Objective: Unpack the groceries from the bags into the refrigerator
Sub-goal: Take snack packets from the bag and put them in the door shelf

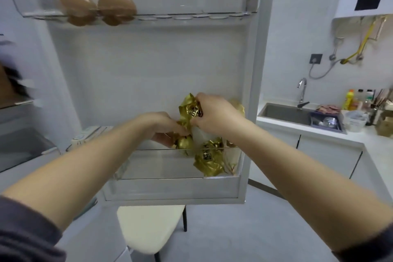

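Observation:
The refrigerator door [148, 74] stands open in front of me. Both hands are at its lower clear door bin [161, 166]. My right hand [212, 112] grips a gold-wrapped packet [187, 108] held above the bin's right end. My left hand [163, 127] is closed on another gold-wrapped item [182, 141] at the bin's rim. A further gold packet [209, 160] lies inside the bin at the right. Two brown eggs [77, 5] [116, 4] sit in the upper door shelf.
A white carton [85, 136] stands at the left of the bin. A cream stool [148, 227] sits below the door. To the right are a counter with a sink [285, 112], a faucet [302, 91] and bottles. The fridge interior [19, 134] is at the left.

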